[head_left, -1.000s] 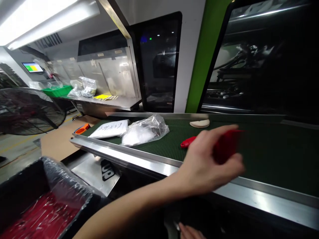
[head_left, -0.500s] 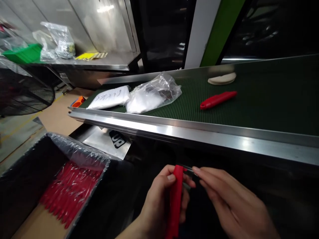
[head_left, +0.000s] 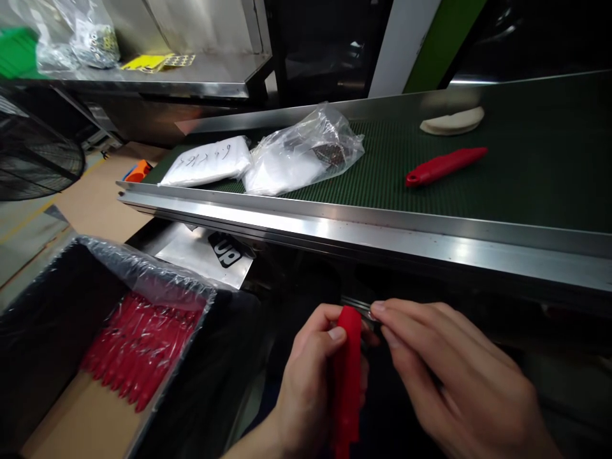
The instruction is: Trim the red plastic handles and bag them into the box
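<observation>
The left hand grasps a long red plastic piece. The right hand pinches a thin metal tool beside its far end.

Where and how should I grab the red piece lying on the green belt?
Likely best pinched across its middle, from above: the red piece is long and slim, lies along the belt, and tapers toward its right end.
</observation>
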`<state>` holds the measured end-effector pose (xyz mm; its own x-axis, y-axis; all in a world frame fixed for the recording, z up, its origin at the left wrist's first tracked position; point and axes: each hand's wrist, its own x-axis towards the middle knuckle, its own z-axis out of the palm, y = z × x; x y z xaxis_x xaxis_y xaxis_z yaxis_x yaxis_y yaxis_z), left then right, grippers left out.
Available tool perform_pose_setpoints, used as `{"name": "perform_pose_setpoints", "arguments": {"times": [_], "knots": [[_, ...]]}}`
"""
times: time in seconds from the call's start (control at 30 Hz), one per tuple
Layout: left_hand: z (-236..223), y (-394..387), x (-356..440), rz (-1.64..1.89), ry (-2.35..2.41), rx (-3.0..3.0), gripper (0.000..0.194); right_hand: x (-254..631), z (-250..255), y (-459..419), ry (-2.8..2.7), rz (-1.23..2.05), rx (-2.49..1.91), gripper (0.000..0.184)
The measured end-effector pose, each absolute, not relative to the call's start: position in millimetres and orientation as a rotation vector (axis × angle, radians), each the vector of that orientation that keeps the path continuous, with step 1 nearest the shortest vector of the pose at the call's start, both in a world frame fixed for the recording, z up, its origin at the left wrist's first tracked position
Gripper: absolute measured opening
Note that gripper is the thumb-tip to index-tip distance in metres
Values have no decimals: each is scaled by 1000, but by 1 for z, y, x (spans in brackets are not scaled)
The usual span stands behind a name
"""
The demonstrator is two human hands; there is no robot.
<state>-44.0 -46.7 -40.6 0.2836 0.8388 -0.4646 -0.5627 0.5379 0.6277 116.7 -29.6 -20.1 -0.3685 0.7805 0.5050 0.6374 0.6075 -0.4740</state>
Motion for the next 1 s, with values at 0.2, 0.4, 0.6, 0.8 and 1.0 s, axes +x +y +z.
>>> {"name": "perform_pose_setpoints", "arguments": {"times": [0.2,0.4,0.6,0.8,1.0], "knots": [[-42,-48,-45,961,867,381,25,118,-22,-30,-2144,222,-1129,38],[-43,-49,-44,977,851,380,22,118,-22,-30,-2164,189,-1132,36],[-41,-46,-43,959,853,372,22,122,-22,-33,-2179,143,-1119,35],[-37,-41,-43,948,854,333,20,120,-19,-38,-2222,123,-1099,30],[-33,-36,-47,954,884,340,20,119,-19,-43,-2240,137,-1043,27]]}}
